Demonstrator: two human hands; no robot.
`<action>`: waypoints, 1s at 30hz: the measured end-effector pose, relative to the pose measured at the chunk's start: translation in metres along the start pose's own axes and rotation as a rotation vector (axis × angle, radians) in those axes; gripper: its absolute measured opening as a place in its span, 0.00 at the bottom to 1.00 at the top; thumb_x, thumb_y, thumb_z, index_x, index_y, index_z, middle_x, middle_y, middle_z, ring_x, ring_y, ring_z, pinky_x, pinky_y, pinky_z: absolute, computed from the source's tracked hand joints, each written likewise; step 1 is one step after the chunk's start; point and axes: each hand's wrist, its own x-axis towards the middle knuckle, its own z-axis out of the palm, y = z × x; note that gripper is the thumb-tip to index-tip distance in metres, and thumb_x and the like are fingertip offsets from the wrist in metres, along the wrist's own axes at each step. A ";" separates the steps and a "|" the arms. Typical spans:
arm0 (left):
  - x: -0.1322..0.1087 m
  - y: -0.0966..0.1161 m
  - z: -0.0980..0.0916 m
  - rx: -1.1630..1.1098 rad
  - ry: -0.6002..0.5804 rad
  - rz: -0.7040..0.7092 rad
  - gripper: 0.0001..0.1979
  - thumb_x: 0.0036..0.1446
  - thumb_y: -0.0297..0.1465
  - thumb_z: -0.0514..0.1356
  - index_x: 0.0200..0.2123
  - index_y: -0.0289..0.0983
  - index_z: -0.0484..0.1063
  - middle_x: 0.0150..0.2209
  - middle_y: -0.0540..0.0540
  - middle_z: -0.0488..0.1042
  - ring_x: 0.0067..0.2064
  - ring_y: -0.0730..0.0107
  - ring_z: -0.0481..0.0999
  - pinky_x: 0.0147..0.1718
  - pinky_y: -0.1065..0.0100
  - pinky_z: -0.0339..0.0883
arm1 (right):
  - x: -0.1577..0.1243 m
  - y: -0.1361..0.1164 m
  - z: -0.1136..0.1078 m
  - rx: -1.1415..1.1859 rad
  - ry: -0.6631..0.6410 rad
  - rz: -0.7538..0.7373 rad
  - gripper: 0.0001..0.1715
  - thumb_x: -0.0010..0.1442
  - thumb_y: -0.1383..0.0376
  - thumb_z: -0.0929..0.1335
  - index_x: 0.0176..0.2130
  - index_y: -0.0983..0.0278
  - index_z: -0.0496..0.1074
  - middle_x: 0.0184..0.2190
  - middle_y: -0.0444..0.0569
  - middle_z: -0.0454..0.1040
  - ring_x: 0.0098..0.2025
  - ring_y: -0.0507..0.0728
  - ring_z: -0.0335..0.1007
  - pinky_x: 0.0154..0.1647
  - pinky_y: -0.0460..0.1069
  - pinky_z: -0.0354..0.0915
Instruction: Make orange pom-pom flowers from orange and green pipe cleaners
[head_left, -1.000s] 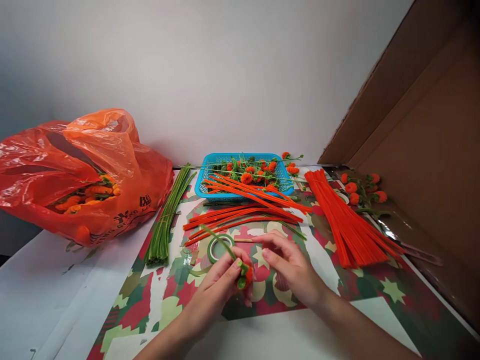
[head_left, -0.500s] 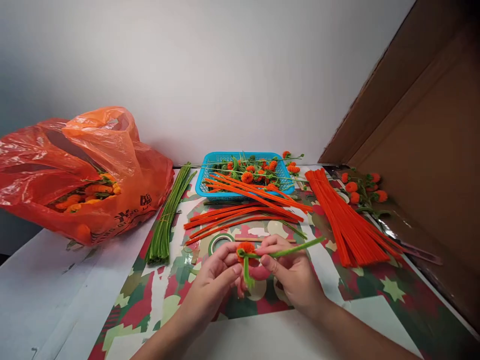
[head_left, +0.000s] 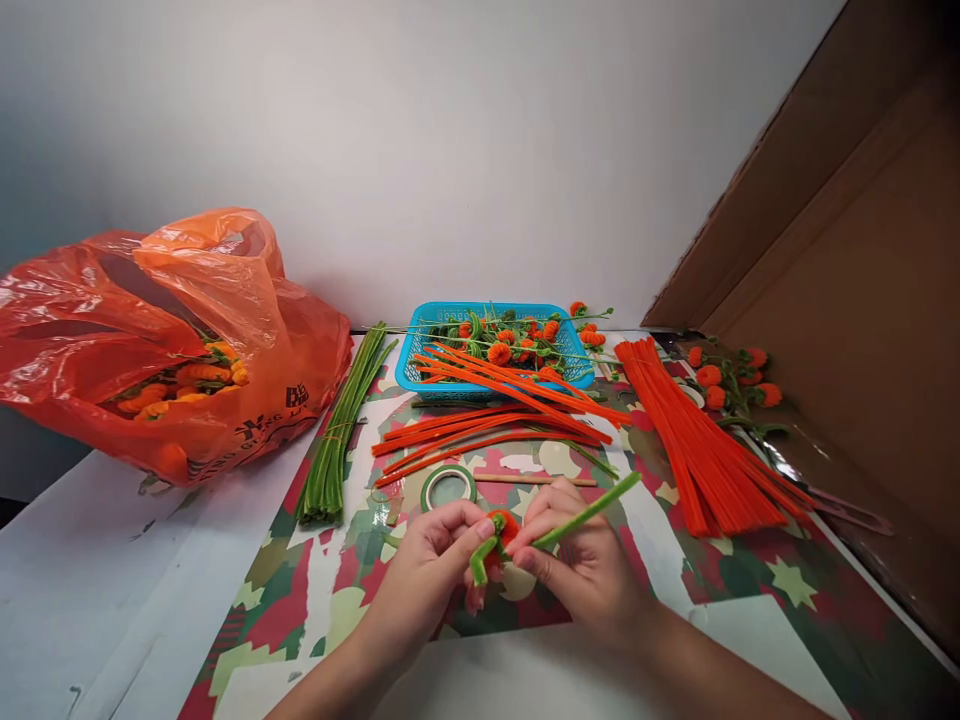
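Head view: we find both hands at work just above the near part of the worktop (head_left: 791, 582). The left hand (head_left: 430, 555) is closed on an orange flower (head_left: 506, 524), thumb and fingers pinching it near its green base. The right hand (head_left: 581, 560), just beside it, grips a green stem (head_left: 594, 510), whose free end points up and to the right. We note a short, bent green end (head_left: 480, 566) hanging below the left thumb. The flower is therefore located between the two hands, clear of the worktop surface. Beyond them we record a roll of tape (head_left: 448, 471), a thin stick (head_left: 534, 480), loose orange stems (head_left: 442, 434) and a blue basket (head_left: 450, 391) of flowers. A green bundle (head_left: 334, 455) lies left, near an orange bag (head_left: 289, 330); an orange bundle (head_left: 690, 450) lies right.
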 end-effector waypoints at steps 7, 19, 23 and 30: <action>0.004 0.001 0.005 -0.040 0.034 -0.080 0.22 0.41 0.47 0.68 0.21 0.35 0.66 0.14 0.53 0.70 0.12 0.83 0.62 0.11 0.80 0.58 | 0.000 -0.007 0.000 -0.102 0.025 0.038 0.05 0.61 0.63 0.68 0.33 0.61 0.74 0.31 0.45 0.73 0.37 0.55 0.69 0.41 0.50 0.62; 0.002 0.003 0.010 -0.060 0.067 -0.101 0.22 0.40 0.46 0.68 0.21 0.35 0.66 0.14 0.52 0.70 0.12 0.82 0.64 0.12 0.80 0.59 | -0.007 -0.008 0.009 0.101 0.169 0.241 0.07 0.58 0.66 0.70 0.39 0.60 0.76 0.31 0.45 0.79 0.34 0.54 0.74 0.38 0.47 0.68; 0.000 0.004 0.011 -0.043 0.052 -0.116 0.22 0.40 0.46 0.68 0.22 0.34 0.66 0.14 0.53 0.69 0.12 0.82 0.64 0.12 0.80 0.58 | -0.006 -0.006 0.009 0.229 0.139 0.409 0.06 0.55 0.63 0.71 0.34 0.63 0.73 0.28 0.45 0.77 0.31 0.53 0.72 0.32 0.45 0.67; -0.002 0.005 0.014 -0.050 0.052 -0.136 0.21 0.43 0.46 0.66 0.23 0.35 0.66 0.15 0.53 0.69 0.13 0.82 0.65 0.13 0.80 0.59 | -0.007 -0.009 0.010 0.038 0.181 0.330 0.06 0.53 0.66 0.72 0.34 0.63 0.74 0.25 0.45 0.76 0.27 0.53 0.72 0.29 0.45 0.67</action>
